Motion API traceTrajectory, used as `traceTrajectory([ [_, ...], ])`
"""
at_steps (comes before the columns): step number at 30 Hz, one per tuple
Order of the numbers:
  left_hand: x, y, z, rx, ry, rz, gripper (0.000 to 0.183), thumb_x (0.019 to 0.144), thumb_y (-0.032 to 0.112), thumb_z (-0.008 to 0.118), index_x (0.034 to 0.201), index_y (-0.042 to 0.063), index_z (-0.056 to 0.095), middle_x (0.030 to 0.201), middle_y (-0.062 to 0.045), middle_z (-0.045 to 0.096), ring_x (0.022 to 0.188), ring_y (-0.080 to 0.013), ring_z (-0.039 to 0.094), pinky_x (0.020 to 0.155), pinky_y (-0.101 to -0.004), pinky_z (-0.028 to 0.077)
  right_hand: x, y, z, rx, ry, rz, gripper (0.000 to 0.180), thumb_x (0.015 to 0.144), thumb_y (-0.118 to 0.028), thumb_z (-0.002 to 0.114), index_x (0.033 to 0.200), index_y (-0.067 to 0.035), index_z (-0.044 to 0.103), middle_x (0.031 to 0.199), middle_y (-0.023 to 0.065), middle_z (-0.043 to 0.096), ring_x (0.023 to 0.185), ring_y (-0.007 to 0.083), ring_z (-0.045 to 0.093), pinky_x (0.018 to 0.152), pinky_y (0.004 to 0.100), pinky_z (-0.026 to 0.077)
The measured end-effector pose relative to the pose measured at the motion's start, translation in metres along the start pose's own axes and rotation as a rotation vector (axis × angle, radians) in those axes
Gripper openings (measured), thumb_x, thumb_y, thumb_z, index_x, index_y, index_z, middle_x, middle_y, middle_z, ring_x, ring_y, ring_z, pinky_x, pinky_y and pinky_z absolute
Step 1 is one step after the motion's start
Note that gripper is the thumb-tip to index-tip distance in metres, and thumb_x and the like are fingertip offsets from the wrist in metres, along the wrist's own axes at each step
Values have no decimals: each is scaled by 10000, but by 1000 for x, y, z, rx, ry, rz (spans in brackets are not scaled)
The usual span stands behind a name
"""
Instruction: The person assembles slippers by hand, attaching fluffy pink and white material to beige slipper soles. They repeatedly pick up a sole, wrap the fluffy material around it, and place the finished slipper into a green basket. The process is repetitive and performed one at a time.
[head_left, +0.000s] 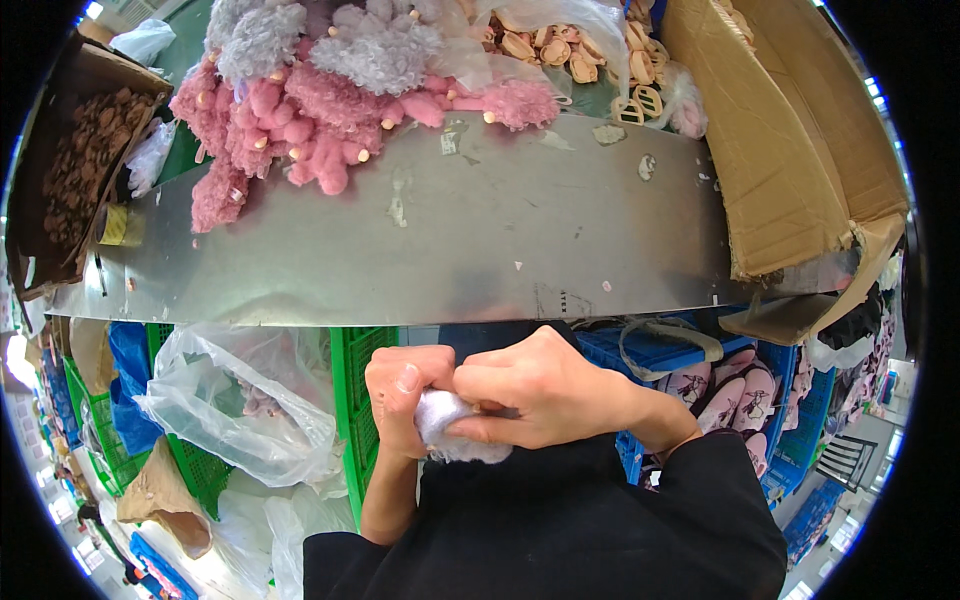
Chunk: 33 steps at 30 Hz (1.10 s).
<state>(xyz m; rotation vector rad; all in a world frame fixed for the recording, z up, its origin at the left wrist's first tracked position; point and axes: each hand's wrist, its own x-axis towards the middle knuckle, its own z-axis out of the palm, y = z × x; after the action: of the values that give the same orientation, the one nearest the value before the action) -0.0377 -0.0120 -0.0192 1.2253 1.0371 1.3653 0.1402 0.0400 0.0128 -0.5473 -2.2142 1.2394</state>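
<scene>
My left hand (405, 401) is closed around a small grey-white fluffy plush piece (442, 420), held in front of my body below the table's near edge. My right hand (536, 386) pinches the same piece from the right, its thumb and fingers against the smooth pale part. Curly grey fleece hangs out beneath my fingers. On the metal tabletop (465, 232) beyond lies a pile of pink plush pieces (330, 112) with small pale round parts on them. Grey curly plush pieces (375, 49) lie on top of that pile.
A cardboard box of brown pieces (97, 165) stands at the left, by a roll of tape (114, 225). Beige plastic parts (577, 56) lie at the back; a large open carton (780, 150) is at the right. Below are green crates (364, 420) and a blue crate of pink slippers (750, 401).
</scene>
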Motion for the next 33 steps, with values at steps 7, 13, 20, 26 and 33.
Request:
traceTrajectory([
  [7,-15,-10,3,-21,197,-21,658,1022,412,367,517,-6,431,479,-62,404,426,-159,329,454,-354,200,-6,-4,13,-175,126,-57,277,811,-201,824,801,-89,571,682,41,501,539,207,566,437,339,425],
  [13,-21,-17,13,-12,366,-101,685,1047,426,332,496,21,367,466,-52,378,425,-141,301,452,-343,195,-9,-8,14,-243,161,-37,245,830,-170,784,815,-98,550,674,36,474,535,204,568,423,344,423],
  [20,-15,-13,23,68,437,-99,714,1053,472,321,501,20,349,461,-46,365,415,-139,300,449,-340,182,-13,-14,19,-299,224,-17,201,831,-124,751,813,-90,553,668,41,474,520,199,555,409,333,414],
  [26,-13,-8,23,190,475,-98,694,1042,478,338,519,21,338,456,-40,351,409,-130,283,455,-354,154,-11,-14,14,-341,222,-29,188,762,-87,732,837,-96,559,659,41,451,528,203,553,431,338,435],
  [33,-9,-6,27,202,554,-89,673,1041,458,351,535,16,341,462,-44,315,432,-122,262,470,-361,143,0,9,2,64,106,-25,207,857,-128,773,872,-72,574,735,85,545,581,294,567,487,390,453],
])
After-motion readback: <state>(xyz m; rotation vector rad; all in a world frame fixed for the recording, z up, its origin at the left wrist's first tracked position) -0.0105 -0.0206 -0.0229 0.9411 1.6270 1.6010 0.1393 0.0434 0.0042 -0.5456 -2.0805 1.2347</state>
